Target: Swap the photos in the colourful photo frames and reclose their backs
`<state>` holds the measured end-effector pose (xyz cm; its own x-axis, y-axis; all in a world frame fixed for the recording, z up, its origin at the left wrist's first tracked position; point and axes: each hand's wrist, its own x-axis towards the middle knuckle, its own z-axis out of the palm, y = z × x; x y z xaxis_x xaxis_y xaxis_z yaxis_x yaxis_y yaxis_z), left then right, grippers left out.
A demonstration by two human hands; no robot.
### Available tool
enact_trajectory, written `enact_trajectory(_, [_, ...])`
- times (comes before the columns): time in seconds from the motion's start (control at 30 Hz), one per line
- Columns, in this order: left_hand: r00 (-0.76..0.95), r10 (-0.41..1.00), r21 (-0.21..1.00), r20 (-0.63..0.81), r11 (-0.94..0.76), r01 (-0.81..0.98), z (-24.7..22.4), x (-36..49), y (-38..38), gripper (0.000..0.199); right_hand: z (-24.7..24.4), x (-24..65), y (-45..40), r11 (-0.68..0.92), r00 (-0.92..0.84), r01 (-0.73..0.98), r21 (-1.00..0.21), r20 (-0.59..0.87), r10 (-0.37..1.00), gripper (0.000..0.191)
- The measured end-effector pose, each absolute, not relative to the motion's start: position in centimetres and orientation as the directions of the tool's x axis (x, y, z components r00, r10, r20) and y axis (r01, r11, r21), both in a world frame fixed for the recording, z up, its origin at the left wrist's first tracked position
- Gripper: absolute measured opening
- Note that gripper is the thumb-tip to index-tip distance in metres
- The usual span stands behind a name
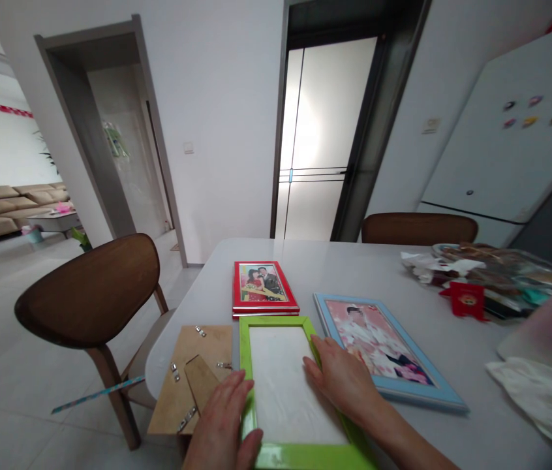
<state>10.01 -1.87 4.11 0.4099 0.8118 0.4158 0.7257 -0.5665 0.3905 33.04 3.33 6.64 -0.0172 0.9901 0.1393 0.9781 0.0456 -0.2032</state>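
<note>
A light-green picture frame lies in front of me, with a blank whitish surface inside its border. My left hand grips its left side, fingertips on the border and thumb near the lower left corner. On the opposite side, my right hand holds the right border, with its fingertips reaching the inner edge. Left of the frame is a wooden backing board with metal clips and a stand flap, partly covered by my left hand. A blue picture frame with a portrait photo lies to the right, close to my right hand.
Red picture frames lie stacked beyond the green one. At the right of the white table are a red packet, plastic-wrapped items and a white cloth. Brown chairs stand at the left and far side.
</note>
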Motion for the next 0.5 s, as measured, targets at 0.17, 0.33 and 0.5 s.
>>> enact_trajectory(0.17, [0.251, 0.935, 0.265, 0.250, -0.315, 0.911, 2.9, 2.9, -1.9, 0.067, 7.8, 29.9, 1.8, 0.290, -0.231, 0.851, -0.439, 0.185, 0.955, 0.034])
enact_trajectory(0.33, [0.213, 0.902, 0.177, 0.376, -0.295, 0.939, -0.4, 0.0, -1.4, 0.053, 7.7, 22.6, -0.2, 0.535, -0.494, 0.710, -0.458, 0.217, 0.842, 0.041])
enact_trajectory(0.5, [0.183, 0.818, 0.153, 0.545, -0.312, 0.938, -0.1, 0.3, -1.3, 0.044, 6.9, 19.4, -0.2, 0.526, -0.473, 0.697, -0.487, 0.238, 0.848, 0.050])
